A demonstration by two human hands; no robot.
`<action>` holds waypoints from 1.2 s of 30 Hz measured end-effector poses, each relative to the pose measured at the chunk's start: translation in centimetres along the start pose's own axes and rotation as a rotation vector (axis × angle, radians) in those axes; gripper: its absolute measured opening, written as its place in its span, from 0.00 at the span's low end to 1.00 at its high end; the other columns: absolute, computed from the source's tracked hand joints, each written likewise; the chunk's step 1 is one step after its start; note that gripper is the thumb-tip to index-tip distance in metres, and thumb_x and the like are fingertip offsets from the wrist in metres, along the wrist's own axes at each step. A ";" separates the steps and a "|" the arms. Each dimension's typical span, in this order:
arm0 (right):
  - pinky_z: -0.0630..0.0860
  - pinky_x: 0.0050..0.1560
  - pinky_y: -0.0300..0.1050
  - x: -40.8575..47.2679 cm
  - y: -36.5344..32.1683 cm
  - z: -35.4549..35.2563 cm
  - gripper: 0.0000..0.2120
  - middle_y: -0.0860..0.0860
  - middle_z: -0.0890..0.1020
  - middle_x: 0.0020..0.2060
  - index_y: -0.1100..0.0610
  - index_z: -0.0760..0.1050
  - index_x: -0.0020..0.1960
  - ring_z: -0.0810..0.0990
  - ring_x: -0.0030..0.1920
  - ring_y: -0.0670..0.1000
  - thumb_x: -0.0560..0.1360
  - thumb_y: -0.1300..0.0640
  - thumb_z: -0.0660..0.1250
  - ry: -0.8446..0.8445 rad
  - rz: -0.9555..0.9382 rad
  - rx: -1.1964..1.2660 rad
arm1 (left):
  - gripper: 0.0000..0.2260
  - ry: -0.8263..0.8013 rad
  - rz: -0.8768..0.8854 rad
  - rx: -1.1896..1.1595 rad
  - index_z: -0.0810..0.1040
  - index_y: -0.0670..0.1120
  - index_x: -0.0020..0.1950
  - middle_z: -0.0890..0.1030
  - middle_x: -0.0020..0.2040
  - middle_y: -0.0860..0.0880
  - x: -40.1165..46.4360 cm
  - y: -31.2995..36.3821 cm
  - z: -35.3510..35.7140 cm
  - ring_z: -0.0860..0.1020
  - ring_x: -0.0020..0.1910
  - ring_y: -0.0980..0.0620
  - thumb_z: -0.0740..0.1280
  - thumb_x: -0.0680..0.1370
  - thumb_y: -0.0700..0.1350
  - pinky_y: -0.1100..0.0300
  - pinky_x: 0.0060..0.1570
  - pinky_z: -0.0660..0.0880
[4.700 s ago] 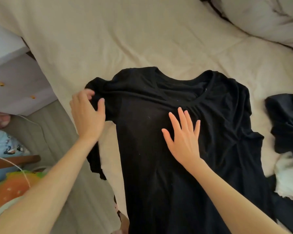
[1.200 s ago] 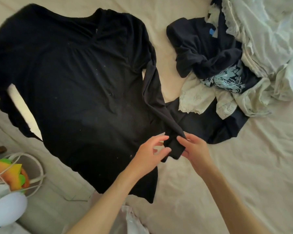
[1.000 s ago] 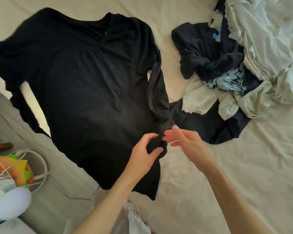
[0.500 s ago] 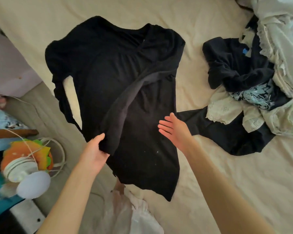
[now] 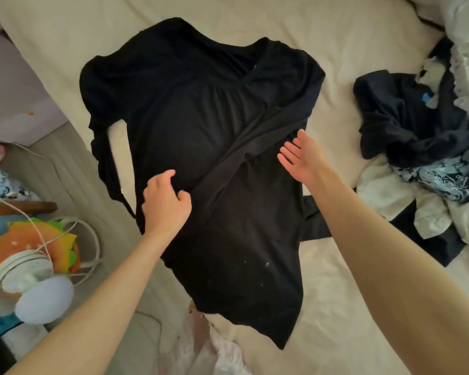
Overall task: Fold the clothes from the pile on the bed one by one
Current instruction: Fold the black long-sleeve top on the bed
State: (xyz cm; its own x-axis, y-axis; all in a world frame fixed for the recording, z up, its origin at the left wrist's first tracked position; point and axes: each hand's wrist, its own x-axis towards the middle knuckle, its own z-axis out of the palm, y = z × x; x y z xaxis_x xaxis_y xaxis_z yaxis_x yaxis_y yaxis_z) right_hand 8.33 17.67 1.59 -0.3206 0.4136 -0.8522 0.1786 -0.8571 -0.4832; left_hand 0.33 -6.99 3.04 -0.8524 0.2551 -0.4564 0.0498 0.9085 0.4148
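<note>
A black long-sleeved shirt (image 5: 201, 125) lies spread on the cream bed (image 5: 336, 36), neckline away from me. Its right sleeve (image 5: 249, 142) is folded diagonally across the body. My left hand (image 5: 165, 204) rests on the shirt's lower left part, with fingers and thumb curled round the end of that sleeve. My right hand (image 5: 301, 155) hovers with straight fingers, palm turned inward, over the shirt's right edge and holds nothing. The shirt's left sleeve (image 5: 103, 158) hangs over the bed's left edge. The pile of clothes (image 5: 423, 147) sits to the right, dark and pale garments tangled together.
Left of the bed stand a pale drawer cabinet (image 5: 16, 104), a burger-shaped cushion (image 5: 33, 239) and a small white fan (image 5: 38, 290) with a looped cable. A white garment or bag (image 5: 214, 353) lies at the bed's near edge. Another dark garment (image 5: 317, 220) pokes out under my right forearm.
My left hand has carried the right sleeve's end across the shirt and brought it down onto the body. My right hand let go of the sleeve and moved up along the shirt's right edge.
</note>
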 end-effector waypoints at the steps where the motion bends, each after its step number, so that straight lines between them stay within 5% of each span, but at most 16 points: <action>1: 0.69 0.64 0.48 0.6 -0.6 0.2 0.26 0.56 0.66 0.72 0.59 0.55 0.76 0.67 0.71 0.54 0.82 0.51 0.56 0.008 -0.002 0.031 | 0.20 -0.013 0.113 0.042 0.66 0.46 0.71 0.65 0.71 0.44 0.9 1.4 0.2 0.64 0.70 0.44 0.62 0.78 0.42 0.46 0.66 0.65; 5: 0.67 0.65 0.47 1.9 -2.6 0.6 0.20 0.52 0.73 0.66 0.58 0.65 0.71 0.70 0.68 0.51 0.82 0.51 0.54 -0.023 0.024 0.104 | 0.22 -0.139 0.610 0.161 0.64 0.48 0.73 0.61 0.75 0.49 4.3 8.1 2.3 0.59 0.73 0.50 0.63 0.79 0.44 0.51 0.69 0.60; 8: 0.66 0.63 0.45 2.0 -3.9 0.3 0.19 0.50 0.75 0.64 0.56 0.66 0.71 0.70 0.68 0.49 0.83 0.52 0.50 -0.089 -0.013 0.149 | 0.29 -0.232 0.754 0.361 0.57 0.49 0.75 0.60 0.75 0.48 5.4 11.9 5.6 0.62 0.72 0.49 0.66 0.78 0.47 0.51 0.67 0.63; 11: 0.67 0.64 0.45 2.0 -5.1 -0.9 0.18 0.47 0.81 0.52 0.56 0.68 0.68 0.74 0.61 0.48 0.83 0.52 0.49 -0.133 -0.086 0.179 | 0.22 -0.319 0.601 0.291 0.63 0.48 0.72 0.74 0.64 0.47 5.4 14.1 8.0 0.75 0.59 0.48 0.64 0.79 0.44 0.54 0.59 0.70; 14: 0.74 0.54 0.43 2.0 -4.7 -1.9 0.13 0.49 0.81 0.47 0.57 0.73 0.57 0.78 0.54 0.49 0.83 0.55 0.51 -0.053 -0.099 0.117 | 0.10 -0.513 0.291 -0.313 0.80 0.49 0.52 0.80 0.47 0.53 5.1 15.0 6.4 0.77 0.45 0.57 0.62 0.78 0.38 0.64 0.49 0.72; 16: 0.75 0.48 0.42 2.0 -3.5 -2.4 0.11 0.52 0.81 0.48 0.57 0.74 0.51 0.80 0.49 0.49 0.82 0.57 0.53 -0.005 -0.048 0.054 | 0.15 -0.601 0.000 -0.817 0.81 0.48 0.38 0.80 0.38 0.52 5.8 14.7 4.0 0.77 0.42 0.55 0.59 0.76 0.34 0.63 0.46 0.72; 18: 0.76 0.46 0.42 2.1 -1.9 -2.4 0.11 0.56 0.81 0.51 0.59 0.74 0.49 0.80 0.47 0.50 0.81 0.56 0.55 0.000 0.024 -0.004 | 0.13 -0.468 -0.279 -1.049 0.79 0.46 0.38 0.78 0.33 0.51 7.3 13.9 1.7 0.76 0.38 0.52 0.58 0.75 0.34 0.62 0.39 0.72; 21: 0.76 0.47 0.43 2.5 -0.3 -1.3 0.17 0.59 0.79 0.58 0.63 0.73 0.59 0.80 0.50 0.52 0.82 0.51 0.55 -0.030 0.111 0.046 | 0.13 -0.179 -0.367 -0.507 0.79 0.45 0.57 0.76 0.49 0.49 10.5 12.2 0.2 0.72 0.48 0.49 0.58 0.77 0.39 0.59 0.45 0.69; 24: 0.73 0.58 0.46 2.7 -0.5 0.3 0.25 0.59 0.71 0.68 0.64 0.61 0.72 0.73 0.64 0.55 0.82 0.50 0.57 -0.008 0.162 0.270 | 0.15 -0.157 -0.156 -0.138 0.75 0.48 0.63 0.75 0.61 0.49 12.8 11.8 0.2 0.72 0.55 0.50 0.59 0.78 0.43 0.56 0.52 0.68; 28: 0.67 0.66 0.50 2.8 -1.8 1.6 0.23 0.54 0.72 0.68 0.60 0.64 0.72 0.69 0.69 0.52 0.81 0.51 0.59 0.104 0.227 0.575 | 0.14 -0.144 0.203 -0.072 0.73 0.47 0.63 0.78 0.50 0.52 14.5 15.3 1.3 0.76 0.54 0.51 0.62 0.79 0.47 0.58 0.56 0.70; 31: 0.68 0.65 0.51 2.9 -2.0 2.0 0.20 0.52 0.78 0.58 0.59 0.68 0.69 0.73 0.65 0.51 0.79 0.53 0.63 0.167 0.331 0.676 | 0.13 -0.130 0.481 -0.053 0.75 0.46 0.62 0.78 0.51 0.52 15.3 19.4 3.2 0.76 0.52 0.53 0.62 0.79 0.49 0.62 0.52 0.70; 33: 0.69 0.62 0.51 3.0 -2.2 2.1 0.21 0.52 0.77 0.47 0.58 0.69 0.68 0.75 0.58 0.51 0.78 0.53 0.65 0.188 0.366 0.660 | 0.18 -0.225 0.533 -0.010 0.72 0.46 0.66 0.77 0.57 0.50 16.0 21.7 4.8 0.76 0.56 0.53 0.64 0.78 0.51 0.63 0.53 0.69; 36: 0.68 0.64 0.51 3.3 -2.6 1.6 0.20 0.53 0.76 0.50 0.57 0.70 0.66 0.74 0.61 0.52 0.77 0.52 0.66 0.227 0.350 0.662 | 0.20 -0.398 0.420 -0.046 0.75 0.45 0.64 0.78 0.56 0.50 17.0 24.3 6.2 0.76 0.57 0.52 0.66 0.77 0.54 0.62 0.54 0.70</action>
State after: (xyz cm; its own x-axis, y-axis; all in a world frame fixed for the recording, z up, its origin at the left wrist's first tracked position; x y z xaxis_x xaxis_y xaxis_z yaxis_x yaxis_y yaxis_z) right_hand 5.32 20.82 0.38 -0.1371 0.0774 -0.9875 -0.3806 -0.9245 -0.0196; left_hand -9.71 21.47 0.45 -0.5023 0.7038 -0.5024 0.3113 0.6892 0.6543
